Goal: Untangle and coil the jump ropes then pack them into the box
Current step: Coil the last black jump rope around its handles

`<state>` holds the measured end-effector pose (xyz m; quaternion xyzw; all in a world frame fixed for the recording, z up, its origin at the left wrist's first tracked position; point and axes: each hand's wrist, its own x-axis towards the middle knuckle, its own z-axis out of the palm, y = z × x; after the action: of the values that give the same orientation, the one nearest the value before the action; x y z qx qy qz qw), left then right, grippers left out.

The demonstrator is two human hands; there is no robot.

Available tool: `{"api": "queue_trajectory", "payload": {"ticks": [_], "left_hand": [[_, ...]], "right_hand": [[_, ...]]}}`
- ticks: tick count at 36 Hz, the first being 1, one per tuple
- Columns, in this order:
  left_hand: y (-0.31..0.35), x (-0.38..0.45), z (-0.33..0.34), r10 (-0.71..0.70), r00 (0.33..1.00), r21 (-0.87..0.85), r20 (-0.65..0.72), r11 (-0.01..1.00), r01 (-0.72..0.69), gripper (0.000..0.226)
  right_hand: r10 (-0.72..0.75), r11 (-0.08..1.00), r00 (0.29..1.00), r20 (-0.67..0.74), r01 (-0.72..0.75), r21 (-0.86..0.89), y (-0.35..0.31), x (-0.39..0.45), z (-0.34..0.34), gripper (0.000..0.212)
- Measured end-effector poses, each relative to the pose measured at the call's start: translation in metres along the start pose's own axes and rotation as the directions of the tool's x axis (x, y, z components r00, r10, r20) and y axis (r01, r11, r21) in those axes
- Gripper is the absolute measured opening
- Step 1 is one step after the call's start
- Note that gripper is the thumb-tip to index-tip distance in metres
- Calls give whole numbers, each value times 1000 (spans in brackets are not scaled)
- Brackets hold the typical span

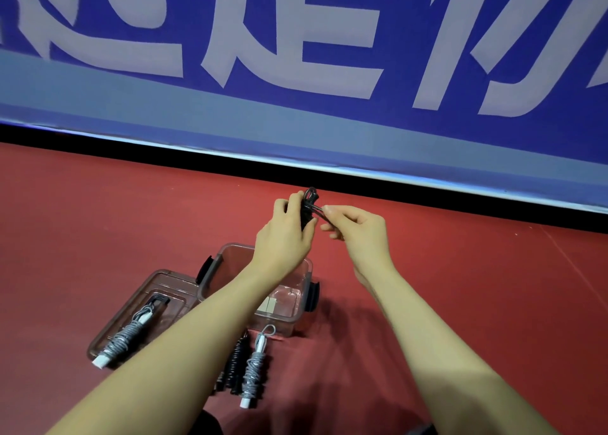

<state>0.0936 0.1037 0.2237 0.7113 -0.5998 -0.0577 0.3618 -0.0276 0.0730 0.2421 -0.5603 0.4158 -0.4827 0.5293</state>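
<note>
Left hand grips a black jump rope bundle, mostly hidden by the fingers; right hand pinches its loose end. Both are raised above the red floor. Clear box partly behind left forearm. Grey rope on the lid, left. Another grey rope and a black coil near the box, partly covered.

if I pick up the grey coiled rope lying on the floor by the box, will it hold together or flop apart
The grey coiled rope looks tightly wound around its handles, so it would probably lift as one fairly stiff bundle. Its small end loop sticks out free and may snag or loosen. Being roughly cylindrical, it might roll slightly if nudged sideways.
</note>
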Motion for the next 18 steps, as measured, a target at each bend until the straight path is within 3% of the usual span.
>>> {"api": "queue_trajectory", "payload": {"ticks": [3,6,10,11,14,18], "left_hand": [[-2,2,-1,-17,998,-180,61,983,28,40],[2,2,-4,-17,992,-395,124,916,65,40],[16,0,-6,-91,977,-637,193,746,196,39],[18,0,-5,-90,975,-668,205,715,206,44],[20,-1,-3,-30,979,-633,203,758,155,63],[20,3,-5,-46,974,-630,220,756,178,65]], "right_hand": [[64,995,998,15,-65,79,3,2,-3,10],[54,998,998,23,-54,29,7,5,-6,13],[-60,998,998,-33,59,-18,5,5,-6,15],[-82,996,995,-50,81,-21,4,5,-5,16],[-93,995,992,-86,94,15,5,5,-3,15],[-66,994,995,-69,72,82,4,3,-7,15]]}}
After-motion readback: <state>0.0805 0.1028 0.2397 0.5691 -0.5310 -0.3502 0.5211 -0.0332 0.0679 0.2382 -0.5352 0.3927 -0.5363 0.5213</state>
